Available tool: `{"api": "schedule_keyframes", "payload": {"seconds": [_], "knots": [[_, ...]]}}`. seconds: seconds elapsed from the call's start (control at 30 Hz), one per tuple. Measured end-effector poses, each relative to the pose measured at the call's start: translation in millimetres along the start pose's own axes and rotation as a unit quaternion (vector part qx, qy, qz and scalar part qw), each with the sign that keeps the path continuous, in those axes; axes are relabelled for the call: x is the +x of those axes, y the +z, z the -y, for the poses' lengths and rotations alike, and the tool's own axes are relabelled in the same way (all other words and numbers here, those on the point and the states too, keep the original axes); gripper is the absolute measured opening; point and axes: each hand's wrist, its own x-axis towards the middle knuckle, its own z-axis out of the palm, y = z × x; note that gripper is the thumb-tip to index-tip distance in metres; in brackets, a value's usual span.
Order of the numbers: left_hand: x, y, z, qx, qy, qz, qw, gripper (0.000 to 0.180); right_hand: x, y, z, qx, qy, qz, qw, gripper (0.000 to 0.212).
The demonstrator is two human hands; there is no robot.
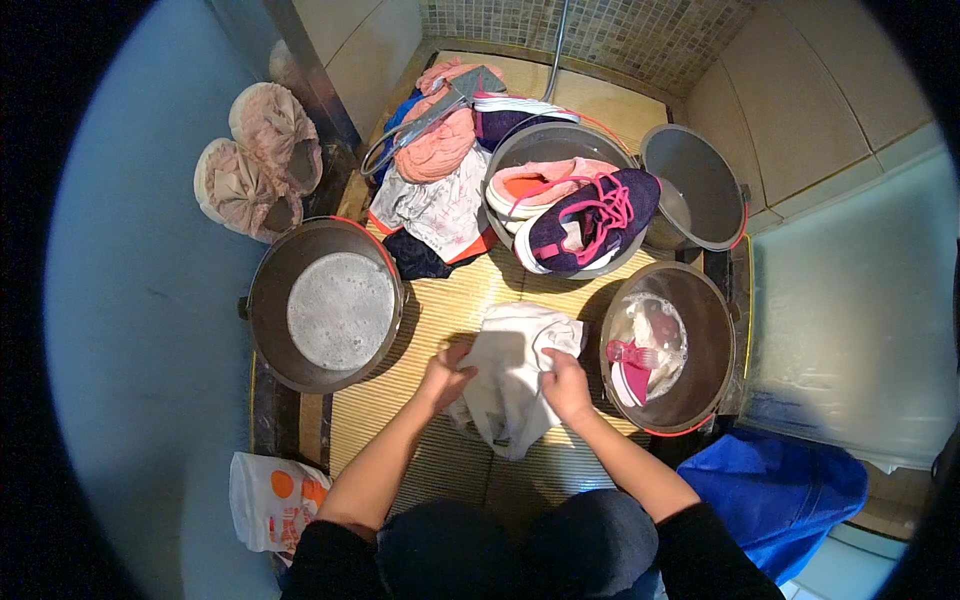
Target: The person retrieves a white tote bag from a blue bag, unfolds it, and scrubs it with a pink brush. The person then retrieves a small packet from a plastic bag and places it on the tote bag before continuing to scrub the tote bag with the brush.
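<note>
White cloth point(515, 380): thin, soft, creased, irregular outline; lies mid-surface, twd near edge, on tan ribbed surface point(440, 295). Your L hand point(445, 378) grasps its L margin btwn thumb & fingers; your R hand point(567, 388) pinches its R margin likewise. Fabric slack btwn them.

L edge of surface: round dk-grey bucket point(270, 340), foamy whitish water. R edge: similar bucket point(712, 350), sudsy water, pink brush w/ clear bristles point(632, 353) & pink/white shoe point(630, 383). Twd far R corner: third bucket point(690, 185), smooth grey walls.

Far edge, ctr: grey basin point(520, 150) heaped w/ purple fabric shoe point(545, 238), pink laces, white sole, on top of pink shoe point(560, 175). Far L corner: rumpled garments point(435, 210), incl. crinkly peach fabric point(440, 145).

Off L edge: fuzzy pale-pink slippers point(235, 180), bow-knot fronts. Near L corner: white plastic bag point(255, 500), orange disc & orange print. Near R corner: bright-blue fabric point(770, 490), folded.
</note>
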Motion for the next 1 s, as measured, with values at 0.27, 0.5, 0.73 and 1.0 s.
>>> {"api": "schedule_keyframes", "payload": {"seconds": [0.27, 0.5, 0.73, 1.0], "knots": [[-39.3, -50.4, -40.4, -0.224, -0.046, -0.193, 0.954, 0.051, 18.8, -11.3, 12.7, 0.557, 0.191, -0.076, 0.805, 0.047], [-76.1, -26.1, -22.7, 0.034, 0.163, -0.05, 0.985, 0.079, -46.1, 7.4, 45.8, -0.074, -0.114, -0.043, 0.99, 0.07], [-79.1, -35.4, -39.9, -0.068, 0.018, -0.042, 0.997, 0.075, -24.8, 11.6, -13.2, 0.386, 0.183, 0.065, 0.902, 0.009], [-73.9, -60.6, -12.8, -0.25, -0.064, -0.125, 0.958, 0.063, -13.3, 9.1, 10.4, 0.565, 0.208, -0.109, 0.791, 0.054]]}}
